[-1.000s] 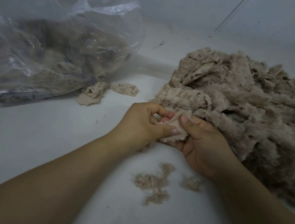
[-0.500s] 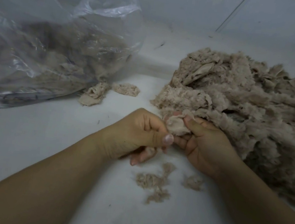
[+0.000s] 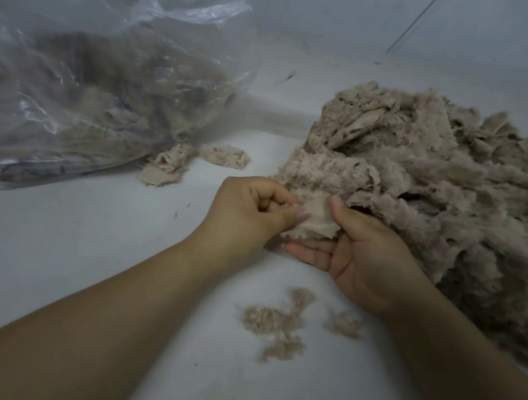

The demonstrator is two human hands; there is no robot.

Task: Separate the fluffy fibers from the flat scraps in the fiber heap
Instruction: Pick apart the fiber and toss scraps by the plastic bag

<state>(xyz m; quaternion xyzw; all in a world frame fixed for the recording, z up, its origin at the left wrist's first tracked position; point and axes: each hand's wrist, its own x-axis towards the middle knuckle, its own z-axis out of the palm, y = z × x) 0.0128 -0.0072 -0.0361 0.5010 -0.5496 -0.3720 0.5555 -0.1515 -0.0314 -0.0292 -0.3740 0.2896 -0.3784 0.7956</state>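
1. One big heap of beige fluffy fibers (image 3: 443, 191) sits at right on the pale grey surface (image 3: 78, 258).
2. One flat beige fabric scrap (image 3: 312, 218) is held between two hands, at the heap's near-left edge, touching it.
3. Left hand (image 3: 247, 212): fingers curled, thumb and fingers pinch the scrap's left edge.
4. Right hand (image 3: 366, 258): thumb on top, fingers underneath, gripping the scrap's right side.
5. Two small loose tufts lie near the wrists: a larger fluffy beige clump (image 3: 275, 323) and a smaller beige wisp (image 3: 345, 323), apart.
6. Two flat beige pieces (image 3: 224, 155) lie side by side by one clear plastic bag (image 3: 85, 83), which holds more beige fiber, at left.
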